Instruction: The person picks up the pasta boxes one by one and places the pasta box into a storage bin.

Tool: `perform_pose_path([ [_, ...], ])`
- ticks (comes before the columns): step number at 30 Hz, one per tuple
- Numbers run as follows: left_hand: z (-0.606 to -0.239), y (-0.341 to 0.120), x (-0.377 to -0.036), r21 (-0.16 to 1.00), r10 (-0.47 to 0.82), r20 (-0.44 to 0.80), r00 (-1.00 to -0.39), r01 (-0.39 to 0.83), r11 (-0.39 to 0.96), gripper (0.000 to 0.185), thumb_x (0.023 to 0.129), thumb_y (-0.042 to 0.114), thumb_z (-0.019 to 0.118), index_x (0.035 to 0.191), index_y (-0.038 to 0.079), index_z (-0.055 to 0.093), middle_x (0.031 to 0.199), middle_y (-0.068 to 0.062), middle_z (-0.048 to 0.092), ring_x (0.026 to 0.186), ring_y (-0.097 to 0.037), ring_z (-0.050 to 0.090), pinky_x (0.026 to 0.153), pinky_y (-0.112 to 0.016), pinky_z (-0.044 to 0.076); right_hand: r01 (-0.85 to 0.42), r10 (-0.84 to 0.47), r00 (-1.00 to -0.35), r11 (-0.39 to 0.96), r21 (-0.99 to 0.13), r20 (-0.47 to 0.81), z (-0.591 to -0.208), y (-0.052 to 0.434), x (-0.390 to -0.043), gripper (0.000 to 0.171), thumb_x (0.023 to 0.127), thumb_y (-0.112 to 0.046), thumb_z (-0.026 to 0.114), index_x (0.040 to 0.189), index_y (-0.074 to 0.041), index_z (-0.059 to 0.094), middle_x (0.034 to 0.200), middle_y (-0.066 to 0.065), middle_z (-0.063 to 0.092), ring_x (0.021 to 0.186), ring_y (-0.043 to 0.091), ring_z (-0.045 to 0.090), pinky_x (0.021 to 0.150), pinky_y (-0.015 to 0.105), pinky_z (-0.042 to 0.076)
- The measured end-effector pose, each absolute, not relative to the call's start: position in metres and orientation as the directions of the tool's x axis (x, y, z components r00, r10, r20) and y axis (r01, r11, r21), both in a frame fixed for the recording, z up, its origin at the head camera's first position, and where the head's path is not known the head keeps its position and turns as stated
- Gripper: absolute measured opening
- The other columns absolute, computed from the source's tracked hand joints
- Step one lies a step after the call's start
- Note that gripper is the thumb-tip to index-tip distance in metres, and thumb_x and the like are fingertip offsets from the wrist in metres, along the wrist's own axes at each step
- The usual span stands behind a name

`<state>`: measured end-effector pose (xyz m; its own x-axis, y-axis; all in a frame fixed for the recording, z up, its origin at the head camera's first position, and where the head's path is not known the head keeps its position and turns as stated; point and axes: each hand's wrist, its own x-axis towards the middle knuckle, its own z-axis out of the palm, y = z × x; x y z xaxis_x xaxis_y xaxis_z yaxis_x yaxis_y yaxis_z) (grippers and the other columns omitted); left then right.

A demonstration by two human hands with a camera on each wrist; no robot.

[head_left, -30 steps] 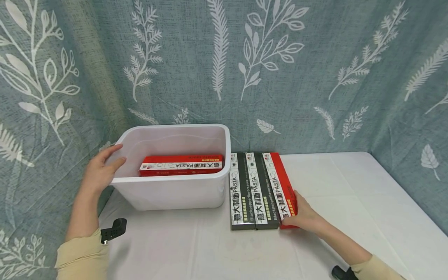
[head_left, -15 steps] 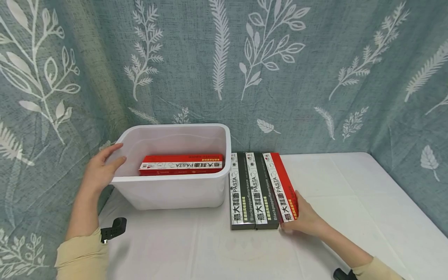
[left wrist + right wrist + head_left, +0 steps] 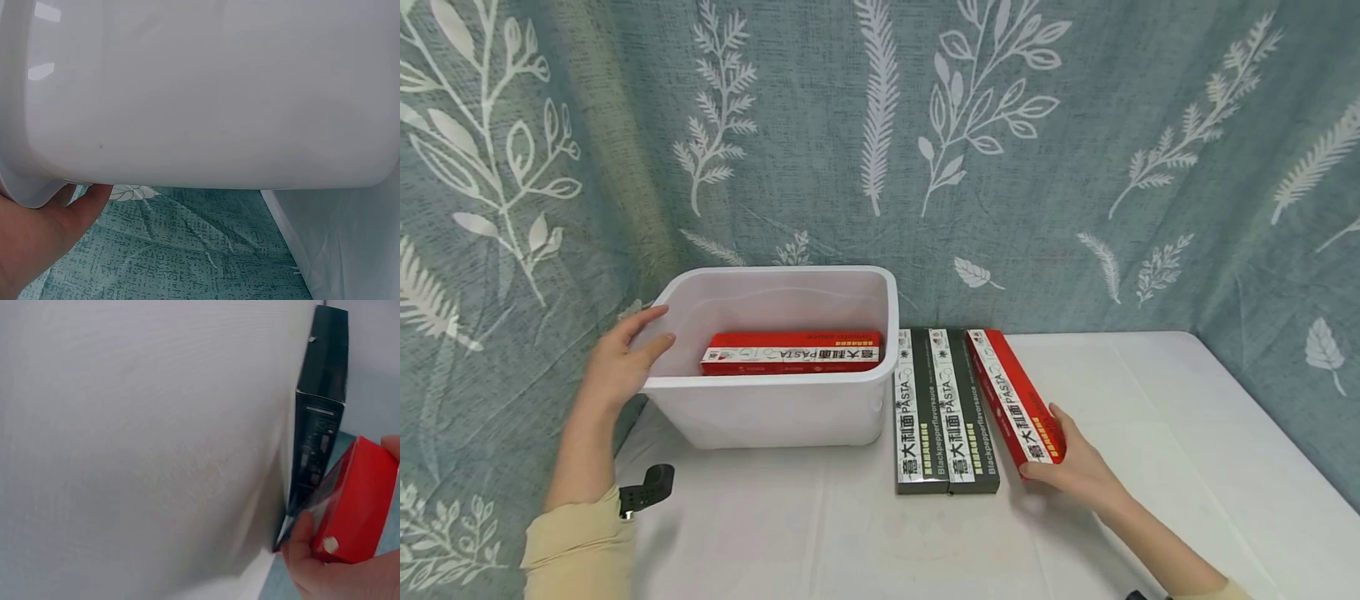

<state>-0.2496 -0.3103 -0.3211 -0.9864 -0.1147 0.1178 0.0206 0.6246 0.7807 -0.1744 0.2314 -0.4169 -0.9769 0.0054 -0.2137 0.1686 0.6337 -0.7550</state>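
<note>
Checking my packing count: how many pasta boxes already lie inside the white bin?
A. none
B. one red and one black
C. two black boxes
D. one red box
D: only one red pasta box lies inside the white bin; both black boxes lie on the table beside it.

Two red pasta boxes (image 3: 1015, 406), two black boxes (image 3: 945, 412), one bin (image 3: 775, 408)
</note>
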Motion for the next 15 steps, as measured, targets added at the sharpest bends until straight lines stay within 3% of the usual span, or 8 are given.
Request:
perform_pose_path([
  [8, -0.320, -0.311, -0.249, 0.785, -0.114, 0.106, -0.988, 0.013, 0.619, 0.058, 0.102, 0.029, 0.048, 0.152, 0.005, 0.031, 0.155, -0.029, 0.020, 0.140, -0.051, 0.019, 0.101, -0.070, 0.026, 0.179, 0.074, -0.983, 0.537, -0.825, -0.165, -0.405, 0.240, -0.171, 0.101, 0.079, -0.032, 0.079, 0.155, -0.009, 0.016, 0.152, 0.019, 0.033, 0.129, 0.034, 0.040, 0.099, 0.050, 0.037],
  [15, -0.320, -0.311, -0.249, 0.785, -0.124, 0.105, -0.987, 0.006, 0.619, 0.058, 0.102, 0.029, 0.049, 0.151, 0.004, 0.032, 0.155, -0.029, 0.022, 0.140, -0.050, 0.021, 0.101, -0.069, 0.028, 0.201, 0.126, -0.979, 0.487, -0.850, -0.160, -0.397, 0.242, -0.171, 0.099, 0.082, -0.037, 0.077, 0.156, -0.014, 0.017, 0.153, 0.017, 0.031, 0.130, 0.033, 0.037, 0.097, 0.048, 0.042],
])
